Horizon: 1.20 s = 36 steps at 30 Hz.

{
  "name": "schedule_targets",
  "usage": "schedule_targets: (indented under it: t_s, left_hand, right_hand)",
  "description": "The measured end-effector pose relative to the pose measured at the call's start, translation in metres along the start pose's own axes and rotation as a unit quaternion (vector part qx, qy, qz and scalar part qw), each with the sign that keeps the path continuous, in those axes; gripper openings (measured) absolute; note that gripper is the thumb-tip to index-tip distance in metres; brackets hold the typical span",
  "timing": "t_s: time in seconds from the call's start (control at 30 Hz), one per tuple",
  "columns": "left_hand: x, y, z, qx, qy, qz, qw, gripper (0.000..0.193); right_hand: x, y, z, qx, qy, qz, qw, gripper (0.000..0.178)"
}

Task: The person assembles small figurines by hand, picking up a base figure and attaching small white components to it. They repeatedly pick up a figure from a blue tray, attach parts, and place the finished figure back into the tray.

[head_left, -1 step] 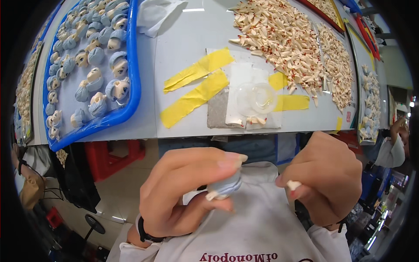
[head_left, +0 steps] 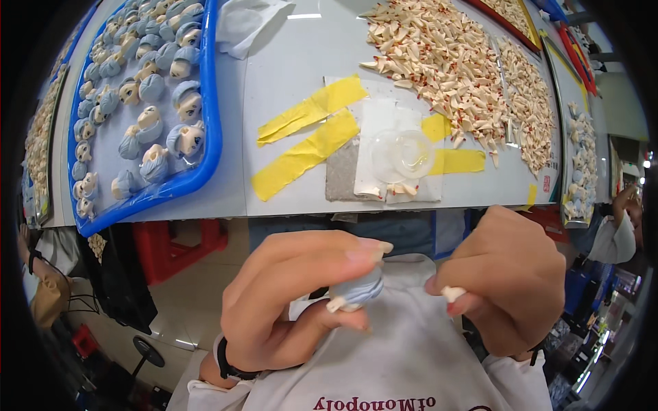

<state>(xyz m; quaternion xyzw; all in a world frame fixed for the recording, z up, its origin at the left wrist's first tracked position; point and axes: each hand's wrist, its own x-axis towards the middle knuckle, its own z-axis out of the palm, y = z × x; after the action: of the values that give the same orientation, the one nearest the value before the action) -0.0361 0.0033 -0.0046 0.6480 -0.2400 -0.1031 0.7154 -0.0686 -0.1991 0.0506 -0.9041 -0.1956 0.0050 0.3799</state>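
Two pinching hands (head_left: 295,294) (head_left: 514,281), gap between, near table edge (head_left: 301,209).

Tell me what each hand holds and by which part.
Left hand: a blue-haired figurine head, clasped over its blue hair and from beneath. Right hand: a small cream piece, pinched by an end the hand hides.

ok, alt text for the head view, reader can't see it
The left hand pinches a blue-and-cream figurine part, the right hand a small cream piece. Beyond, a white table holds a blue tray of doll heads at left and piled red-tipped pieces at right.
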Motion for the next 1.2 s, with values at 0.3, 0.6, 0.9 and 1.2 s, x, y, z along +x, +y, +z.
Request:
schedule_targets:
  t_s: [0.3, 0.6, 0.9, 1.2]
  left_hand:
    - [0.010, -0.012, -0.007, 0.028, -0.136, 0.089, 0.986, 0.038]
    - [0.010, -0.009, -0.002, 0.116, -0.087, 0.150, 0.978, 0.037]
    - [0.010, -0.009, 0.002, 0.202, -0.064, 0.191, 0.959, 0.040]
    - [0.010, -0.006, 0.003, 0.114, -0.052, 0.121, 0.985, 0.041]
  right_hand:
    - [0.013, -0.010, 0.014, -0.029, -0.031, -0.042, 0.998, 0.021]
    - [0.014, -0.010, 0.018, -0.070, 0.013, -0.049, 0.996, 0.022]
    - [0.009, -0.009, 0.018, -0.149, 0.027, -0.055, 0.987, 0.023]
    - [0.006, 0.000, 0.031, 0.054, 0.143, -0.013, 0.988, 0.019]
